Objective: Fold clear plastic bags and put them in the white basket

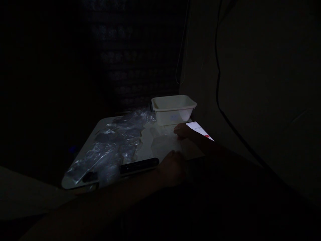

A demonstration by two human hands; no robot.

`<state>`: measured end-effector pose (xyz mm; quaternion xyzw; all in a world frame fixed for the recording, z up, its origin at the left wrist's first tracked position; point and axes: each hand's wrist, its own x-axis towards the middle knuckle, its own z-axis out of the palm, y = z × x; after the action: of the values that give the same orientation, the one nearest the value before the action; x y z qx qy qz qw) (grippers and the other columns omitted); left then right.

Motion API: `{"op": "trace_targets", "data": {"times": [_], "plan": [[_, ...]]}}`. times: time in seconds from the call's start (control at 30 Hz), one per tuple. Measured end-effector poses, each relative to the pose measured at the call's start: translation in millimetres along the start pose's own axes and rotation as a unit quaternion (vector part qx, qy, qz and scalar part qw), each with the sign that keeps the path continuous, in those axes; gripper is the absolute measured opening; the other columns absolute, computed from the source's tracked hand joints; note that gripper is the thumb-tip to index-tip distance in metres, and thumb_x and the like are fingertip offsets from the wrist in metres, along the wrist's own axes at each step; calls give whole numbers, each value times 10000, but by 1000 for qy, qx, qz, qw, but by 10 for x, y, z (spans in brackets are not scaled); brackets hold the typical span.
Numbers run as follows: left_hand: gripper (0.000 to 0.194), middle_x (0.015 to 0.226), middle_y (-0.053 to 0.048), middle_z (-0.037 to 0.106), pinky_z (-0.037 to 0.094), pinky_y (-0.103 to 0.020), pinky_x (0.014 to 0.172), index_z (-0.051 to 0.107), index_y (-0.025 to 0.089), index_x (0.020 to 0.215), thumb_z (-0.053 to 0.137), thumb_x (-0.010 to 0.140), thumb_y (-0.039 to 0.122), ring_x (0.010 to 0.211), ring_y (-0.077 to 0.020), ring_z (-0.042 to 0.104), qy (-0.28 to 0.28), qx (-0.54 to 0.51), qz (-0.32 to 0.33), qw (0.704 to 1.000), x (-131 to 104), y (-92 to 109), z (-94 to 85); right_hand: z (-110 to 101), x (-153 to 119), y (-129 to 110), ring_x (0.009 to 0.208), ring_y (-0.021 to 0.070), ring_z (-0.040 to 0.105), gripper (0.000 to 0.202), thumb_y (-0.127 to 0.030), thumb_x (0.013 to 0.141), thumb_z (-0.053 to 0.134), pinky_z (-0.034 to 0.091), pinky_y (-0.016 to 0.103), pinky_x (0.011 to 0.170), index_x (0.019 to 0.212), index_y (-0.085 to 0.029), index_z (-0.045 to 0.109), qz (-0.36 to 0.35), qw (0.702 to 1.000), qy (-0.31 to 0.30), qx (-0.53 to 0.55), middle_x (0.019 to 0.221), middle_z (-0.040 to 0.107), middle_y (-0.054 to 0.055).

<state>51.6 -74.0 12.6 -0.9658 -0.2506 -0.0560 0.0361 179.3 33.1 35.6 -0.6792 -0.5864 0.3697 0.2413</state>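
My right hand (182,131) is closed, its fingertips pinched at the upper right corner of a clear plastic bag (165,144) that looks flat and faintly pale. Nearer to me, my left hand (172,168) is curled into a closed shape at the bag's lower edge. Darkness hides its fingertips, so whatever they grip does not show. Just right of my right wrist lies a lit phone (199,130) with a white screen and a red button. Crinkled clear plastic bags (112,145) are spread over the left half of the small white table (147,149).
A white plastic tub (173,115) stands at the table's back right. Along the front edge runs a long black bar or slot (139,165). A dark cable (217,83) hangs down the right wall. The room is very dark, with a brick-like wall (120,60) behind.
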Motion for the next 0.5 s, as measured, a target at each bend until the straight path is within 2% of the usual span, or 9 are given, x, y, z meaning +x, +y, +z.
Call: {"op": "trace_targets", "data": {"times": [0.17,0.3,0.37,0.43,0.5], "plan": [[219,811,-79,516,326,-333,735,524,126,773,445,667,301,802,-194,439,14,-7,38,999,-29,6,-9,85,-35,-83,353,113,485,86,-132,626,493,394,209,386,543,-152,501,25,999,7,24,310,423,-40],[197,679,-46,528,331,-329,712,527,143,667,412,683,302,685,-165,457,41,-14,99,994,-47,19,-7,124,-33,-115,365,106,507,121,-247,707,436,435,226,411,678,-139,483,38,997,10,70,389,485,-27],[211,630,-34,525,338,-324,687,521,150,629,386,699,297,636,-152,458,46,-17,120,992,-44,11,-11,127,-9,-86,410,114,540,128,-254,727,407,455,233,440,721,-141,467,32,996,9,87,441,525,-11],[218,632,-34,529,346,-311,656,521,151,636,364,716,279,625,-146,462,50,-15,88,995,-26,-29,-23,115,23,-26,461,126,565,109,-222,726,401,466,235,464,682,-144,463,8,997,4,81,474,553,8],[222,681,-45,542,352,-294,634,527,146,675,338,738,243,653,-147,472,50,-9,15,999,2,-112,-36,89,47,52,500,134,577,126,-193,715,411,470,233,479,607,-151,461,-35,998,5,48,479,566,16]]}}
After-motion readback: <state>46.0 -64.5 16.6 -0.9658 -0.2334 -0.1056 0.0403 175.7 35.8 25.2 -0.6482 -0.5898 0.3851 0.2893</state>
